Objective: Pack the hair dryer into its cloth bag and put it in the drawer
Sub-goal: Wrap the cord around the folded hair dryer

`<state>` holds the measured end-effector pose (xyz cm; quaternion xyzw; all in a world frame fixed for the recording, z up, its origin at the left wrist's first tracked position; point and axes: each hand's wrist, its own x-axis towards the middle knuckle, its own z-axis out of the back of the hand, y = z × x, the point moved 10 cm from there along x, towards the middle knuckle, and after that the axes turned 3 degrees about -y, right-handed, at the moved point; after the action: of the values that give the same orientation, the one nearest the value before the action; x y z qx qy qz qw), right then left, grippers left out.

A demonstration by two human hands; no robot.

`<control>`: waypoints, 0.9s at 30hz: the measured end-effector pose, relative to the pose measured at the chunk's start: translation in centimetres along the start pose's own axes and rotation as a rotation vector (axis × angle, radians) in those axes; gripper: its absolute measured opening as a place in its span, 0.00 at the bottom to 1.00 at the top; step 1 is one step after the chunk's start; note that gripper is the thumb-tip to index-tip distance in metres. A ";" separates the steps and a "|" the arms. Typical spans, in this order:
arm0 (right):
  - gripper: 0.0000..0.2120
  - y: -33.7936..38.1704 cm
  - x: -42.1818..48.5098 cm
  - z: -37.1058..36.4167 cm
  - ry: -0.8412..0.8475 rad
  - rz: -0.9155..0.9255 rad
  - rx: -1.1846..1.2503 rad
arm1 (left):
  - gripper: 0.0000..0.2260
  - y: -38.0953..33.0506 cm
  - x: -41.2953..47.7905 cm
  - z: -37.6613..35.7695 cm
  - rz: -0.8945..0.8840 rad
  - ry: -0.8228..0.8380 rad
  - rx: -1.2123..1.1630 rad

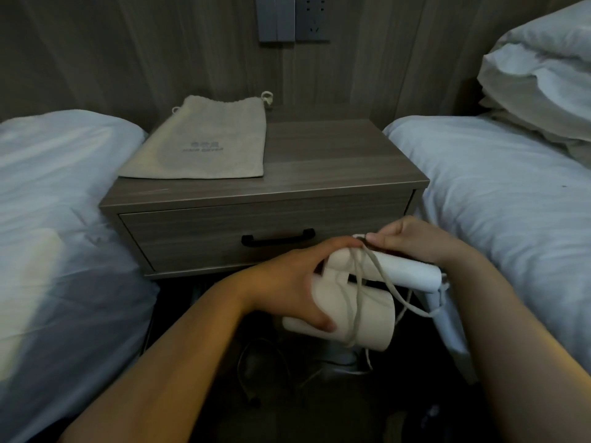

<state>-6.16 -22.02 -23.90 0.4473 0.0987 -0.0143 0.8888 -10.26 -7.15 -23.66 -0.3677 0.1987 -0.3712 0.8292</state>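
Observation:
A white folding hair dryer (367, 318) is held in the air in front of the nightstand, its cord (358, 282) looped around the body and handle. My left hand (287, 282) grips the dryer's body from the left. My right hand (412, 239) pinches the cord at the top of the folded handle. A beige drawstring cloth bag (204, 142) lies flat and empty on the left part of the nightstand top. The drawer (198, 231) below is closed, with a black handle (277, 240).
The wooden nightstand (335, 161) stands between two beds with white sheets, left bed (57, 219) and right bed (499, 193). Pillows (543, 78) are stacked at the upper right. Wall sockets (294, 17) sit above. Dark floor with cables (256, 366) lies below my hands.

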 end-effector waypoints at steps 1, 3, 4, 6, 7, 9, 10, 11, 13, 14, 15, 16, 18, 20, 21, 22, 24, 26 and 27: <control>0.11 -0.5 0.2 -0.3 0.055 -0.015 0.084 | 0.46 0.1 -0.1 0.3 -0.006 -0.003 -0.041; 0.06 -1.9 1.2 -0.4 0.085 -0.043 0.326 | 0.45 0.1 -0.2 1.0 -0.034 -0.023 -0.150; 0.08 -3.0 1.6 -0.4 0.067 -0.093 0.437 | 0.45 0.1 -0.2 1.4 -0.051 -0.041 -0.222; 0.13 -4.3 2.1 -1.0 0.052 -0.163 0.666 | 0.44 0.1 -0.2 2.3 -0.076 -0.097 -0.379; 0.14 -4.4 2.3 -1.4 0.051 -0.138 0.738 | 0.44 0.3 -0.2 2.7 -0.083 -0.136 -0.445; 0.16 -2.9 2.4 -3.1 0.132 -0.048 0.753 | 0.43 0.6 -0.2 3.7 -0.092 -0.220 -0.549; 0.14 -2.1 2.0 -3.7 0.129 -0.032 0.705 | 0.42 0.8 -0.3 4.1 -0.088 -0.263 -0.598; 0.05 -1.2 1.8 -4.0 0.130 -0.006 0.684 | 0.41 1.0 -0.3 4.5 -0.076 -0.305 -0.643; 0.23 -0.7 2.0 -4.4 0.143 0.032 0.604 | 0.41 1.6 -0.4 5.3 -0.040 -0.385 -0.703; 0.28 -0.1 1.7 -4.7 0.160 0.054 0.552 | 0.40 1.8 -0.4 5.6 -0.021 -0.418 -0.716; 0.28 0.5 1.3 -4.5 0.138 0.064 0.531 | 0.40 2.1 -0.4 5.9 -0.001 -0.441 -0.721; 0.27 1.0 1.0 -4.2 0.128 0.084 0.514 | 0.40 2.3 -0.4 6.0 0.020 -0.455 -0.720; 0.25 1.5 0.6 -3.4 0.088 0.081 0.432 | 0.40 2.6 -0.3 5.9 0.059 -0.469 -0.707; 0.22 1.8 -0.1 -2.6 0.040 0.066 0.334 | 0.42 3.1 -0.2 5.8 0.091 -0.483 -0.698; 0.21 1.8 -0.5 -2.4 0.034 0.049 0.286 | 0.43 3.2 -0.1 5.7 0.105 -0.491 -0.698; 0.20 1.9 -0.9 -2.3 0.031 0.030 0.240 | 0.45 3.3 0.0 5.7 0.116 -0.502 -0.700; 0.18 1.9 -1.3 -2.1 0.021 0.000 0.154 | 0.45 3.4 0.0 5.8 0.128 -0.527 -0.716; 0.15 1.9 -1.4 -2.0 0.011 -0.018 0.050 | 0.46 3.6 -0.1 6.0 0.144 -0.558 -0.737; 0.15 2.0 -1.4 -2.0 0.014 -0.018 -0.004 | 0.45 3.7 -0.2 6.2 0.150 -0.581 -0.732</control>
<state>-7.60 -19.34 -23.25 0.4447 0.1090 -0.0188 0.8888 -4.97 -2.45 -22.40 -0.7090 0.1020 -0.0976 0.6909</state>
